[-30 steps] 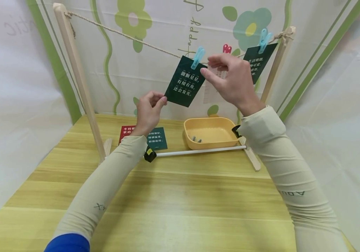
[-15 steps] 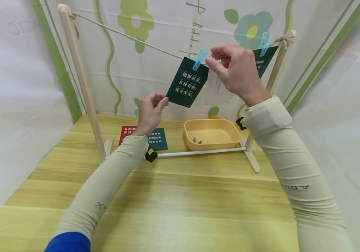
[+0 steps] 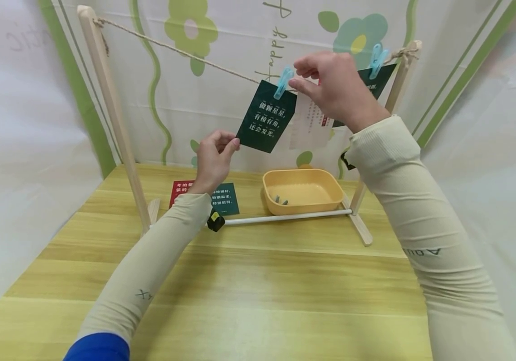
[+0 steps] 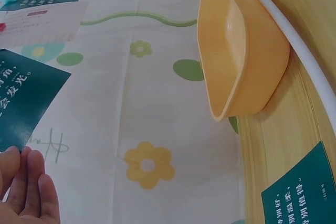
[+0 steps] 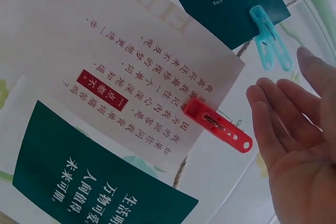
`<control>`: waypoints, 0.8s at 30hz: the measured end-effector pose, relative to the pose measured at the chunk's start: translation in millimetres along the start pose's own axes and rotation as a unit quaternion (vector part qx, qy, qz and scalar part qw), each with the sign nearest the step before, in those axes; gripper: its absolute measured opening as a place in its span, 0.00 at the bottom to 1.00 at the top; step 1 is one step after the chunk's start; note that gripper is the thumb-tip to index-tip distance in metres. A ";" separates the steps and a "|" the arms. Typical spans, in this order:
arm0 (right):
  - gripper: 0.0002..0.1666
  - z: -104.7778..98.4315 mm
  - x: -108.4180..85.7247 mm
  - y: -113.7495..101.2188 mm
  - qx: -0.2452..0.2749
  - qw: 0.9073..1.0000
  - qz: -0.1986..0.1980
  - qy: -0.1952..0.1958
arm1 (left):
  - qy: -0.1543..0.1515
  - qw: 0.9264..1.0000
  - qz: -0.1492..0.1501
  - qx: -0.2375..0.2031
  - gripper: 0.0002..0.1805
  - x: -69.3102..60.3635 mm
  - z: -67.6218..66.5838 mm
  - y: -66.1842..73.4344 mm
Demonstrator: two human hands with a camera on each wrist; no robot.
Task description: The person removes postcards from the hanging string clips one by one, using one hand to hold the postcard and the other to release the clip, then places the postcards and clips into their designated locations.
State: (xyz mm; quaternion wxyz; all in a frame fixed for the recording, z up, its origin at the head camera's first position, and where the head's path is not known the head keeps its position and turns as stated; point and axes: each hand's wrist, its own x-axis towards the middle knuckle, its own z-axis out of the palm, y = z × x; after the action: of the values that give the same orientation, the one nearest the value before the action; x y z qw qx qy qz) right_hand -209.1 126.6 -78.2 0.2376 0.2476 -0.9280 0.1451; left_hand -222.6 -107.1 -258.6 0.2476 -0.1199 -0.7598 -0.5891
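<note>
A dark green card (image 3: 268, 118) with white characters hangs tilted from a twine line, a light blue clothespin (image 3: 283, 82) clipped on its top edge. My left hand (image 3: 214, 159) pinches the card's lower left corner between thumb and fingers; the left wrist view also has the hand (image 4: 26, 187) at that corner. Just right of the blue clothespin is my right hand (image 3: 336, 85). In the right wrist view its thumb and fingers are parted with nothing between them, and the clothespin (image 5: 269, 38) stands apart from the fingertips.
Further right on the twine (image 3: 181, 51) hang a pale card (image 5: 152, 77) under a red clothespin (image 5: 219, 124) and another green card (image 5: 94, 177). A yellow tray (image 3: 303, 188) with small grey pieces stands behind the white rod (image 3: 285, 217). Red (image 3: 181, 188) and green (image 3: 226, 198) cards lie on the table.
My right hand has moved slightly up and away from the card's upper right corner, off the blue clothespin. The left hand stays on the lower corner.
</note>
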 end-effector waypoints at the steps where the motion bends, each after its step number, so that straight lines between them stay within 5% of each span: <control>1: 0.27 -0.7 1.5 -0.6 -0.002 1.000 0.002 -0.008 | 0.001 1.000 0.000 0.001 0.11 0.3 0.1 -0.2; 13: 0.28 -4.1 17.6 -6.3 -0.006 0.998 0.022 -0.066 | -0.001 1.000 0.011 -0.002 0.11 2.4 1.9 -2.6; 24: 0.26 -1.9 23.7 -7.2 -0.006 0.997 0.033 -0.073 | -0.002 1.000 0.012 -0.003 0.11 1.7 6.2 -1.2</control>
State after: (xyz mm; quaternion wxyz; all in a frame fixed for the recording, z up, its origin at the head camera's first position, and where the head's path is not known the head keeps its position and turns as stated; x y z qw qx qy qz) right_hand -222.7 112.1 -63.4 0.1663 0.2254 -0.9513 0.1288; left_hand -226.1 -101.7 -259.8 0.2527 -0.1306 -0.7572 -0.5880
